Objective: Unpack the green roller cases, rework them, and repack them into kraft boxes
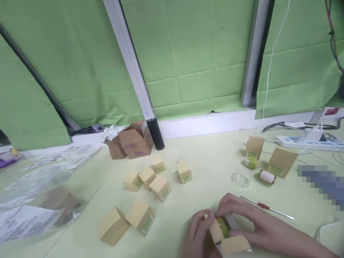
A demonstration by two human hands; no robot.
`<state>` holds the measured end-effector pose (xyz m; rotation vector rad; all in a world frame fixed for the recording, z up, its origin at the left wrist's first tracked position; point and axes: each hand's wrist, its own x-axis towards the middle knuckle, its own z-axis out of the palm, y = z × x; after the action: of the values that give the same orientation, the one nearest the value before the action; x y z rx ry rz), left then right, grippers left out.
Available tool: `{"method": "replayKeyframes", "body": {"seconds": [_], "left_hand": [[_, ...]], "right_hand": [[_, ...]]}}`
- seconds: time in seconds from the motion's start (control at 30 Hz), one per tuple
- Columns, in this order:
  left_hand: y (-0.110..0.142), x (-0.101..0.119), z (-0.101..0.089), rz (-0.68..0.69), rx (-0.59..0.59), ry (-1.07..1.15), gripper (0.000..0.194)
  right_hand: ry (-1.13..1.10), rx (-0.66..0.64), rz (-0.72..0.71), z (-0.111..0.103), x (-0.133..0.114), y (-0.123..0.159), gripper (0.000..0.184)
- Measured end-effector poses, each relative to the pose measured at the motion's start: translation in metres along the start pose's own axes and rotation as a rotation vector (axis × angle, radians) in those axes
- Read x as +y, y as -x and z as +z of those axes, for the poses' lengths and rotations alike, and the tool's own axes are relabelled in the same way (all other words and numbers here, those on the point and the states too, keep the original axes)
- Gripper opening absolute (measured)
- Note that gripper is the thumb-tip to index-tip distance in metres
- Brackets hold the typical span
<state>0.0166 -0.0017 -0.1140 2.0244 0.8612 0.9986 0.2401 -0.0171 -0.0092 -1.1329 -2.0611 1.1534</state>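
My left hand (198, 231) is wrapped round a small tan cardboard box (215, 229) with its flap open, near the bottom of the view. My right hand (243, 215) is closed round a green rounded case (222, 227) at the box's open side. How far the case sits inside is hidden by my fingers. To the right of the hands lies a thin metal rod with a red middle (263, 206). Beyond it are a clear plastic shell (242, 178), a white rounded case in a green holder (267, 177) and a green-and-white case (252, 162).
Several closed tan boxes (160, 187) stand left of my hands. Two opened boxes (282, 161) are at the right, near a white power strip (309, 142). A brown carton (135, 143) and black cylinder (156, 134) stand at the back. Plastic bags (40, 182) lie left.
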Motion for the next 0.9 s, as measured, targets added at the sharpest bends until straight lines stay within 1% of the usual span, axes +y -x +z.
{"method": "replayKeyframes", "body": {"seconds": [0.07, 0.1, 0.13, 0.17, 0.23, 0.27, 0.3, 0.37, 0.43, 0.47, 0.5, 0.57, 0.67, 0.83, 0.9], "left_hand": [[-0.002, 0.004, -0.002, -0.056, -0.015, 0.017, 0.055], [-0.002, 0.006, -0.003, -0.09, -0.018, 0.031, 0.056], [-0.002, 0.008, -0.003, -0.121, -0.017, 0.044, 0.056], [-0.001, 0.009, -0.003, -0.15, -0.013, 0.062, 0.057], [0.0, 0.011, -0.003, -0.214, 0.006, 0.105, 0.063], [0.001, 0.011, -0.002, -0.243, 0.018, 0.125, 0.066], [0.002, 0.011, -0.002, -0.268, 0.027, 0.143, 0.066], [0.002, 0.011, -0.001, -0.295, 0.031, 0.164, 0.059], [0.002, 0.012, 0.0, -0.264, 0.025, 0.174, 0.047], [0.002, 0.012, 0.0, -0.242, 0.018, 0.182, 0.045], [0.001, 0.013, 0.001, -0.232, 0.015, 0.195, 0.047], [0.001, 0.014, 0.002, -0.241, 0.027, 0.218, 0.057], [0.003, 0.013, 0.005, -0.269, 0.079, 0.221, 0.072], [0.008, 0.008, 0.008, -0.208, 0.124, 0.164, 0.075], [0.009, 0.007, 0.008, -0.171, 0.135, 0.124, 0.077]], "right_hand": [[-0.044, 0.033, 0.048, 0.001, 0.004, 0.0, 0.042], [-0.061, 0.067, 0.058, 0.002, 0.007, -0.001, 0.044], [-0.072, 0.104, 0.052, 0.003, 0.01, -0.003, 0.039], [-0.075, 0.13, 0.026, 0.004, 0.012, -0.004, 0.029], [-0.074, 0.14, -0.042, 0.006, 0.015, -0.007, 0.011], [-0.076, 0.118, -0.069, 0.006, 0.016, -0.007, 0.01], [-0.079, 0.086, -0.087, 0.006, 0.017, -0.006, 0.014], [-0.091, 0.063, -0.078, 0.004, 0.018, -0.003, 0.019], [-0.095, 0.115, -0.018, 0.005, 0.019, -0.001, 0.037], [-0.09, 0.147, 0.014, 0.007, 0.02, -0.002, 0.04], [-0.087, 0.173, 0.037, 0.01, 0.021, -0.003, 0.036], [-0.094, 0.187, 0.037, 0.015, 0.023, -0.008, 0.023], [-0.151, 0.183, 0.009, 0.021, 0.024, -0.015, 0.024], [-0.22, 0.19, 0.02, 0.019, 0.021, -0.017, 0.019], [-0.243, 0.179, 0.051, 0.022, 0.023, -0.019, 0.02]]}}
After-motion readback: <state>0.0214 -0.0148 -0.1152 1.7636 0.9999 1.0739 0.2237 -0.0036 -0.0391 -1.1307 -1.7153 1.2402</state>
